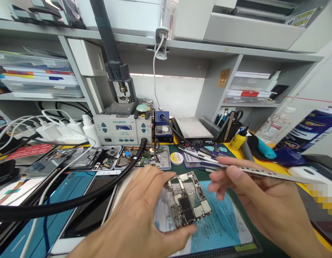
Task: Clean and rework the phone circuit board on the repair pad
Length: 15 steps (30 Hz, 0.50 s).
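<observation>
A small phone circuit board with metal shields and a dark chip is gripped by its edges between the thumb and fingers of my left hand. It is held tilted above a blue and white work pad. To the right, my right hand pinches a pair of metal tweezers between thumb and fingers. Their tips point left, over the items behind the board, and do not touch it.
A hot air station with a thick black hose stands behind. Nearby are a tray of small parts, a round white-and-yellow tin, phones at left, a yellow bottle and a flat heating plate.
</observation>
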Available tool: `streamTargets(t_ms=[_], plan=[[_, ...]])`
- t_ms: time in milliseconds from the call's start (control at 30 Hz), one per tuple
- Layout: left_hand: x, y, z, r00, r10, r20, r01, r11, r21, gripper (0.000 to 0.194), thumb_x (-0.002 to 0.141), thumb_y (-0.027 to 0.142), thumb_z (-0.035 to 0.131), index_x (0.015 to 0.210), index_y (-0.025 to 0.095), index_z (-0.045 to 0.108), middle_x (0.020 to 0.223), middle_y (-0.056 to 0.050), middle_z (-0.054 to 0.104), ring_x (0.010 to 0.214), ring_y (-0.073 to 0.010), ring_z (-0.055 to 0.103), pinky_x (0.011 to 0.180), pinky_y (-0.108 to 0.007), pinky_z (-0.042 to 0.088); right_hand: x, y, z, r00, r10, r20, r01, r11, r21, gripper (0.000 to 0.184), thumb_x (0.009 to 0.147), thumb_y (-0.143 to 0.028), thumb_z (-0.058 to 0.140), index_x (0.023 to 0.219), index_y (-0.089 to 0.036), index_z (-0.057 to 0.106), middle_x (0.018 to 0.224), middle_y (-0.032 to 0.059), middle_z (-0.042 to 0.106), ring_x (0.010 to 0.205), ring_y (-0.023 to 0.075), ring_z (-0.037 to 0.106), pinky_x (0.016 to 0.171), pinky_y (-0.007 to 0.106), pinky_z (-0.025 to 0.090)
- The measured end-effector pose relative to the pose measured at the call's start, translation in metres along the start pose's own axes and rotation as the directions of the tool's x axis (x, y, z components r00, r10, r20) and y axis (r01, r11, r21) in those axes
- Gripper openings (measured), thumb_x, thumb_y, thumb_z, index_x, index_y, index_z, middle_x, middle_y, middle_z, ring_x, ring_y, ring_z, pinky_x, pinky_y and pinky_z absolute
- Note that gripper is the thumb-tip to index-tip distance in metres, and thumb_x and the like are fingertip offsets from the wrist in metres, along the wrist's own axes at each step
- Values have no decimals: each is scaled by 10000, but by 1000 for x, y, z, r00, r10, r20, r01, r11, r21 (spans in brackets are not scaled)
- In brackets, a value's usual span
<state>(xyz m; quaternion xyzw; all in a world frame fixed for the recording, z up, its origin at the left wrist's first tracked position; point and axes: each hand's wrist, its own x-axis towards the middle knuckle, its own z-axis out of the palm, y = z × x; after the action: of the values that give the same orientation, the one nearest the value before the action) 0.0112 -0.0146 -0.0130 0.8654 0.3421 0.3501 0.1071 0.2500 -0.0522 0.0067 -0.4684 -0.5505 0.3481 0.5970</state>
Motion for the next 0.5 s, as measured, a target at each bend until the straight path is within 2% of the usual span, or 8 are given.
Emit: streamTargets(t_ms=[133, 267, 400, 500], plan=[[0, -3, 3, 999, -48, -2, 48, 995, -83, 626, 760, 378, 826, 1291, 237, 526, 1152, -53, 615, 1068, -275, 595, 921, -455, 522, -7, -6, 4, 983, -140, 119, 155, 979, -131, 166, 999, -231, 642, 1065, -327, 759, 735, -21, 764, 612, 136, 727, 573, 201, 616], [-2, -4, 5, 997, -73, -17, 71, 992, -105, 598, 759, 385, 816, 1267, 233, 540, 1083, -39, 602, 998, -261, 590, 891, -451, 509, -10, -13, 5, 940, -281, 195, 323, 917, -235, 199, 939, -143, 643, 991, -304, 748, 633, -42, 695, 565, 117, 667, 539, 176, 581], [-2, -5, 6, 996, -88, -28, 84, 989, -118, 597, 760, 386, 810, 1271, 237, 539, 1087, -40, 591, 1002, -258, 587, 900, -449, 506, -10, -16, 5, 898, -355, 260, 420, 867, -269, 269, 855, -62, 634, 974, -281, 736, 695, -30, 714, 617, 130, 673, 541, 183, 579], [0, -4, 5, 996, -86, -30, 82, 990, -113, 586, 766, 374, 807, 1269, 243, 536, 1091, -40, 591, 1002, -259, 593, 900, -454, 513, -13, -16, 5, 885, -374, 277, 452, 832, -321, 322, 814, -28, 659, 993, -287, 727, 786, -24, 757, 697, 141, 717, 603, 178, 596]])
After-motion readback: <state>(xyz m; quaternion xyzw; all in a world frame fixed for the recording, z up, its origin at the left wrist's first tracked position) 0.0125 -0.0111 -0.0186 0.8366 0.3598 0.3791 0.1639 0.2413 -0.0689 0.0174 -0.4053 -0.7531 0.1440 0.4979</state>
